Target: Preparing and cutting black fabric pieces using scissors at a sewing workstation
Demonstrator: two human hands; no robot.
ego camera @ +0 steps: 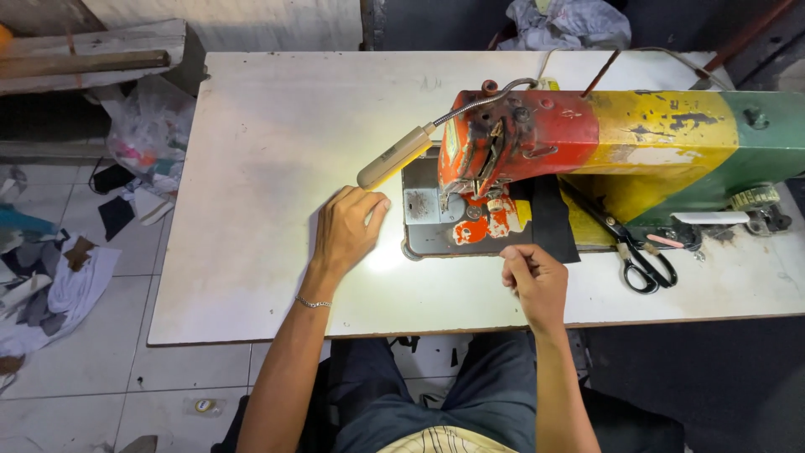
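Observation:
A sewing machine (587, 143) painted red, yellow and green stands on a white table (277, 151). A black piece of fabric (549, 222) lies on its bed beside the presser foot. My left hand (348, 228) rests flat on the table left of the machine's metal plate (428, 222), fingers apart, holding nothing. My right hand (534, 281) hovers at the near edge of the black fabric, fingers curled with thumb and forefinger pinched together; whether they grip the fabric edge or a thread is unclear.
A gooseneck lamp (402, 155) lights the table by the needle. Black scissors (637, 252) lie right of the fabric. Cloth scraps (50, 277) and a plastic bag (147, 126) cover the tiled floor at left. Wooden planks (84, 54) sit at the back left.

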